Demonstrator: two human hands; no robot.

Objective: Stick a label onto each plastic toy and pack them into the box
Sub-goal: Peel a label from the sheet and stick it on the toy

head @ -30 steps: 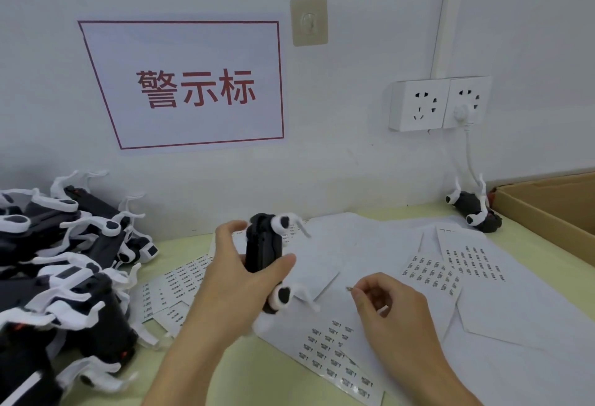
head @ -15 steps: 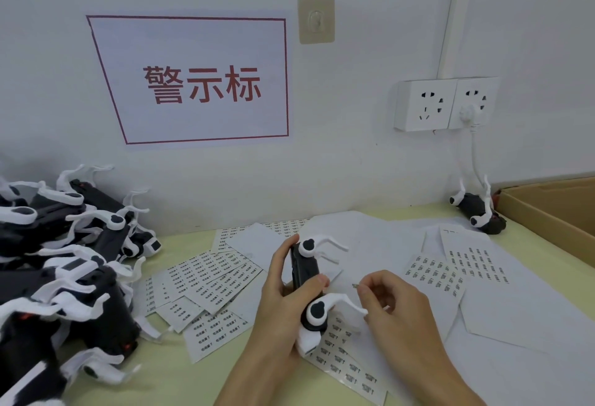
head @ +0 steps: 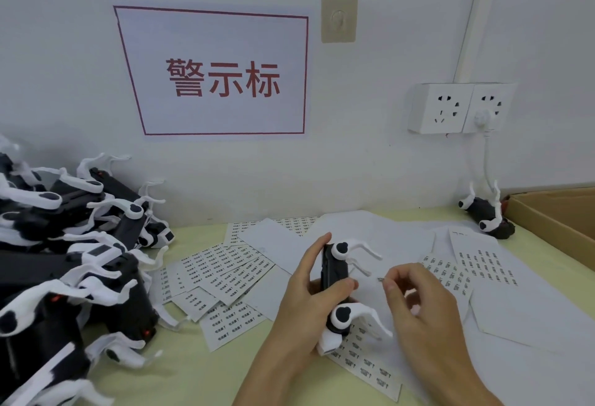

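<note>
Head view: left hand [head: 306,302] grips toy [head: 335,280]; right hand [head: 415,302] pinches label [head: 380,279] just beside it.

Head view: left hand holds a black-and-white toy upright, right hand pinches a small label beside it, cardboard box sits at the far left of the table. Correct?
Not quite. In the head view the cardboard box sits at the far right; the far left holds a pile of toys. The rest stands: left hand holds the toy upright, right hand pinches a small label beside it.
</note>
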